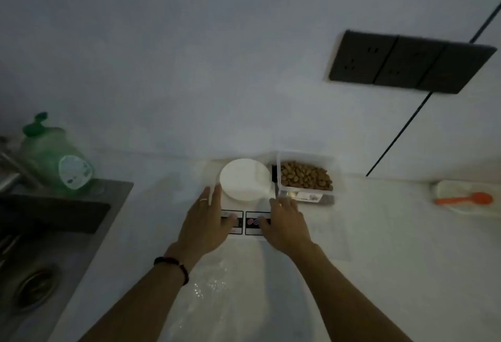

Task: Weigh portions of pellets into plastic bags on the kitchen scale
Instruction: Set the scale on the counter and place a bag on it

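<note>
A white kitchen scale (250, 223) sits on the counter near the wall, with a round white bowl (242, 180) on its platform. My left hand (207, 223) lies on the scale's left side, fingers extended, thumb near the left panel. On the scale's right side rests my right hand (286, 223), its thumb touching the button panel. A clear box of brown pellets (305, 179) stands just right of the bowl. Clear plastic bags (233, 287) lie on the counter between my forearms.
A sink (40, 233) with a drain takes up the left, with a green soap bottle (54, 160) behind it. At the right, an orange spoon (465, 200) lies on a white dish. A black socket panel (409, 62) is on the wall.
</note>
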`<state>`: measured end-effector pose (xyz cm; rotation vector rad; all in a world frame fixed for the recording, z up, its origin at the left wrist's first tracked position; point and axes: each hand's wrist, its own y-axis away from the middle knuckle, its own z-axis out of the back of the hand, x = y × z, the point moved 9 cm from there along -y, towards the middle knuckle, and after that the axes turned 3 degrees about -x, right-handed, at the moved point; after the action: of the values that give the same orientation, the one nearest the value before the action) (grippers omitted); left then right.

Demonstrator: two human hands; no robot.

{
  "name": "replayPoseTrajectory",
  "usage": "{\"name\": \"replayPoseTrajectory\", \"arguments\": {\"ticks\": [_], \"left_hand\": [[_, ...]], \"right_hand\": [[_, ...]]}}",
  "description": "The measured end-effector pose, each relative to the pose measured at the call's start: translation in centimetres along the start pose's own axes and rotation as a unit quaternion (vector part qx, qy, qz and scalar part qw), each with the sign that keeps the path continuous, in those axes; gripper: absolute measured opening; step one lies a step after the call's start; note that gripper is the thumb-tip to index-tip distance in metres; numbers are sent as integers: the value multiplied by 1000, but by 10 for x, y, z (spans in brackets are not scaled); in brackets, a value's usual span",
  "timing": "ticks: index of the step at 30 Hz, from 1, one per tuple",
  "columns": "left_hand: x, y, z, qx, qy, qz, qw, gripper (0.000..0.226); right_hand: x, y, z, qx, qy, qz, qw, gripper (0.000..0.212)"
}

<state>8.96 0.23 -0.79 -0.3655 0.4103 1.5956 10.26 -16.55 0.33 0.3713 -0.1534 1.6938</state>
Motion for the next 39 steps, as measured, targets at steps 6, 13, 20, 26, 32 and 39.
{"name": "replayPoseTrajectory", "arguments": {"ticks": [6, 13, 20, 26, 32, 39], "left_hand": [[11, -24, -24, 20, 84, 32, 996, 69], [24, -20, -25, 39, 105, 60, 992, 69], [34, 0, -16, 49, 97, 55, 993, 86], [21, 24, 6, -5, 100, 25, 995, 80], [-24, 72, 9, -24, 119, 1, 993, 84], [-95, 142, -24, -26, 114, -34, 993, 91]], "right_hand": [[-6, -12, -22, 8, -41, -56, 998, 36], [4, -12, -24, -17, -66, -64, 996, 54], [12, -1, -23, -30, -160, -83, 983, 73], [18, 24, -2, -64, -225, -72, 970, 62], [-6, 77, 28, -92, -238, -67, 964, 66], [-75, 161, 43, -107, -240, -77, 962, 59]]}}
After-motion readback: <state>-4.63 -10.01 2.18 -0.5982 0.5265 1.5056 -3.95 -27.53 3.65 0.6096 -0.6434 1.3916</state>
